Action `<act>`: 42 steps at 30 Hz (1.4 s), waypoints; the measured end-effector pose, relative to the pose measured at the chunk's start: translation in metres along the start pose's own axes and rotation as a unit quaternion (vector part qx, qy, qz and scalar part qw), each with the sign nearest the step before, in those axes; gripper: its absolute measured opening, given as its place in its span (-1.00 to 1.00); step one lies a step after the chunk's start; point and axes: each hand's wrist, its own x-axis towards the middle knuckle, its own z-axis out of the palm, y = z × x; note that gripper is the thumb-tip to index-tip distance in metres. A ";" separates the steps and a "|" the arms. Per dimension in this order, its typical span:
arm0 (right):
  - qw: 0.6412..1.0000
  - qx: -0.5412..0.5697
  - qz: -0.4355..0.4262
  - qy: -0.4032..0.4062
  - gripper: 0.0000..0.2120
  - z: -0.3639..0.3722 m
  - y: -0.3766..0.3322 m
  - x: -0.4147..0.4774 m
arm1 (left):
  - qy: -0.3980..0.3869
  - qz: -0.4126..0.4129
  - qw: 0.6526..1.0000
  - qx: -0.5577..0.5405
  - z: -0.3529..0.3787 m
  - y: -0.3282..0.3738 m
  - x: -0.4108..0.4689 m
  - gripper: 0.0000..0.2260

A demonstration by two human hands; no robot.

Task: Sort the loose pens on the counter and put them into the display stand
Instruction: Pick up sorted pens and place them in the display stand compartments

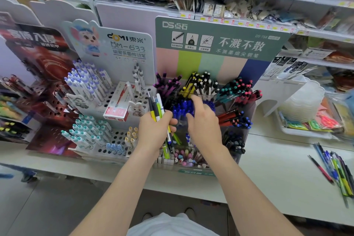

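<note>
From the head view, the left hand is closed tight around a bunch of pens. Their tops stick up past the fingers and their tips poke out below the hand. This hand is at the left side of the stand, the one with the green board on top.

The right hand is just beside it, reaching down into the stand. One finger points up toward the back row. The other fingertips dip in among the blue pens, so I cannot tell if it is holding one.

The cups in the stand are packed with pens, sorted by color. There is little room left in the blue cup.

The loose pens lie in a pile on the counter, far off to the right. They are close to the front edge. Bare counter lies between that pile and the stand.

A white stand full of holes sits touching the left side of the green one, with a red box on it. A white tray sits behind the loose pens.
</note>
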 end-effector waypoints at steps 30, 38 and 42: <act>0.931 0.334 0.148 0.020 -0.85 -0.030 -0.011 -0.072 | -0.144 -0.044 0.957 -0.249 0.022 -0.002 -0.013 -0.69; 0.957 0.238 0.087 0.141 -0.95 -0.044 -0.006 -0.076 | -0.118 -0.044 0.984 -0.125 0.030 -0.010 -0.016 -0.69; 0.868 0.414 0.185 0.200 -0.96 -0.056 -0.011 -0.073 | -0.133 -0.073 0.981 -0.125 0.033 -0.011 -0.021 -0.69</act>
